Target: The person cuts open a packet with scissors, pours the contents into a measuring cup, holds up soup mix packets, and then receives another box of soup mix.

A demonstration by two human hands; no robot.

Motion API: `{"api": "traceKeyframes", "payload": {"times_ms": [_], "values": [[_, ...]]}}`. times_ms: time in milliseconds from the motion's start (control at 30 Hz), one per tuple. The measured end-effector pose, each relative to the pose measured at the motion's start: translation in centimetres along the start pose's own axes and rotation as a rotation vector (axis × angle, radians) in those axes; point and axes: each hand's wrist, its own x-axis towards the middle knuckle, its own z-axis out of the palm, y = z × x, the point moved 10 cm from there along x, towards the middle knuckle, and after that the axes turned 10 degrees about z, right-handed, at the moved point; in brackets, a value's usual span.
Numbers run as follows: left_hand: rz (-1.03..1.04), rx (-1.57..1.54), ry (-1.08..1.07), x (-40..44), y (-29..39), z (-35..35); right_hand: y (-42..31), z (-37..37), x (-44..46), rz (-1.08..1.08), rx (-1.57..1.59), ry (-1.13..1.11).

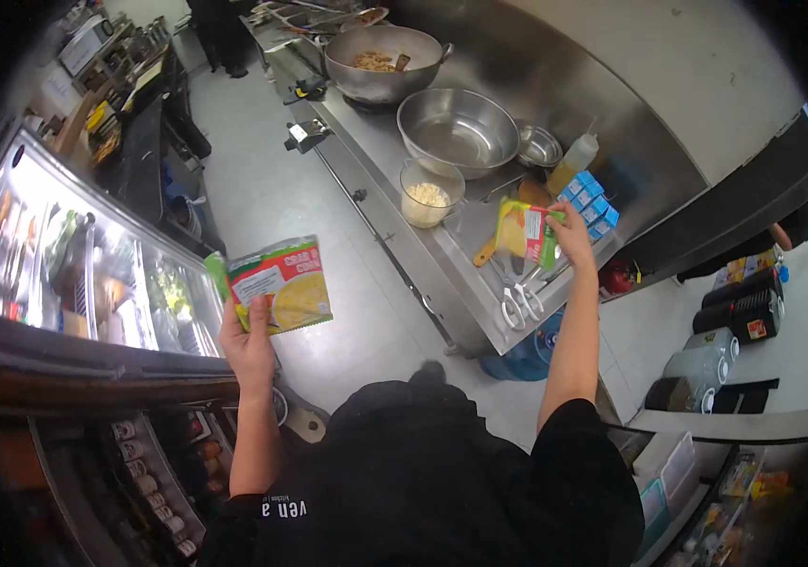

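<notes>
My left hand [249,342] grips a soup mix packet [298,283] in red, green and yellow, held up over the floor with its printed front toward me. A similar soup packet [521,232] hangs from my right hand [569,234], pinched at its edge above the steel counter. Below that packet lie white-handled scissors [520,304] and a wooden-handled tool [485,252]. A clear jug [430,196] with pale shredded or crumbly food stands left of my right hand. Behind the hand are several blue cartons [591,204].
A large steel bowl [459,130] sits on the counter [380,168], with a pan of browned food [380,62] farther back. A squeeze bottle [576,159] holds yellowish liquid. At left is a lit glass-front fridge [92,265]; a blue water bottle [525,354] stands below the counter.
</notes>
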Motion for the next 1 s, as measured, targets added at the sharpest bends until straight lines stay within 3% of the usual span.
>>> {"api": "traceKeyframes", "payload": {"times_ms": [100,133,200,233,333,500,633,767,1000], "values": [[-0.091,0.000,-0.196,-2.2,-0.4,2.4,-7.0,1.1,-2.3,0.075,0.203,-0.378],[-0.087,0.009,-0.179,-2.9,-0.5,2.7,-8.8,0.7,-2.6,0.062,0.204,-0.393],[-0.124,0.218,-0.388,-5.2,-2.1,5.3,-13.2,0.7,-3.8,-0.067,0.231,-0.510],[-0.185,0.104,-0.340,-6.5,-3.0,6.7,-14.7,0.5,-4.4,-0.101,0.251,-0.556],[-0.304,0.123,-0.308,-9.9,-5.4,10.9,-15.0,1.6,-4.9,-0.050,0.249,-0.741],[-0.447,-0.008,-0.363,-14.8,-7.0,21.3,-15.6,2.0,-8.0,-0.167,0.186,-1.035],[-0.482,-0.147,-0.417,-17.4,-4.8,27.7,-13.9,2.8,-10.4,-0.172,0.151,-1.220],[-0.600,-0.287,-0.544,-21.2,-3.9,30.9,-13.1,3.0,-12.1,-0.174,0.119,-1.277],[-0.668,-0.352,-0.468,-23.3,-1.6,31.0,-13.2,4.0,-13.5,-0.158,0.091,-1.270]]}}
